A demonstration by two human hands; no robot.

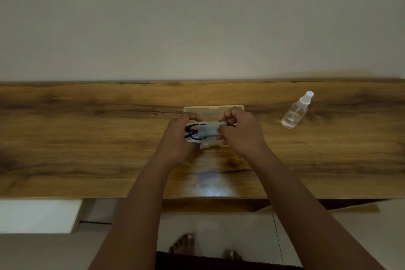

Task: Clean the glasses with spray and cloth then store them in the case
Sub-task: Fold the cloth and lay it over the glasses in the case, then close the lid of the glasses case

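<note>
— Nearest to you, what do you see?

— Bare toes (183, 245) on the pale floor, under the near edge of the wooden table (87, 138). Both my forearms reach out over that edge.

— And the hands?

— My left hand (179, 136) has its fingers curled round the black-framed glasses (192, 132), gripping them at their left end. My right hand (240, 132) pinches the light blue cloth (208, 130) between thumb and fingers, and the cloth lies against the right side of the frame.

— Where are the glasses, exactly?

— Held between my hands, right over the open case (213, 110). I can't tell whether they touch it.

— The case?

— Pale and translucent, flat on the table, its lid laid back toward the wall. My hands cover much of the lower half.

— Anything farther off?

— Over to the right, well apart from the case, a clear spray bottle (297, 112) with a white nozzle. Behind the table stands a plain wall (197, 17).
</note>
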